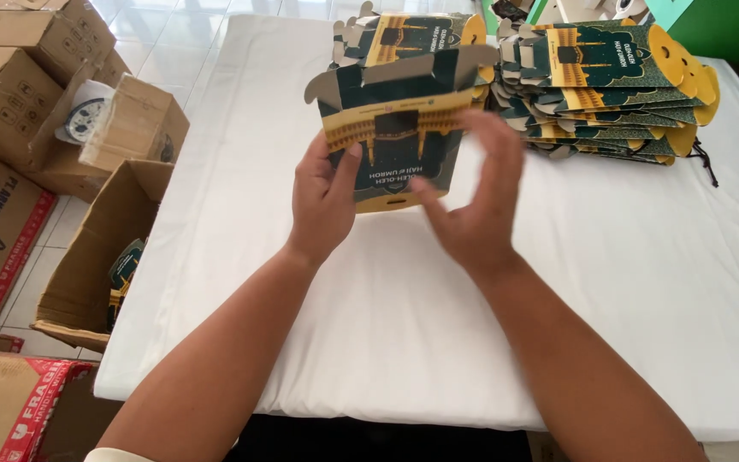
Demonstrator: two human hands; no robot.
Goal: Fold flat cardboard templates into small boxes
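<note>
A flat dark green and gold printed carton (393, 128) is lifted above the white-covered table (626, 282), its cut flaps spread at the top. My left hand (322, 201) grips its left edge, thumb on the front face. On the carton's right side my right hand (476, 201) has its fingers spread against the face and edge. Behind it lies a stack of the same flat cartons (408, 34), and a bigger stack (609, 85) sits at the back right.
Left of the table, an open cardboard box (100, 257) stands on the tiled floor with items inside. More brown boxes (19, 94) are piled at the far left, and one with red tape (2, 406) sits near the bottom corner.
</note>
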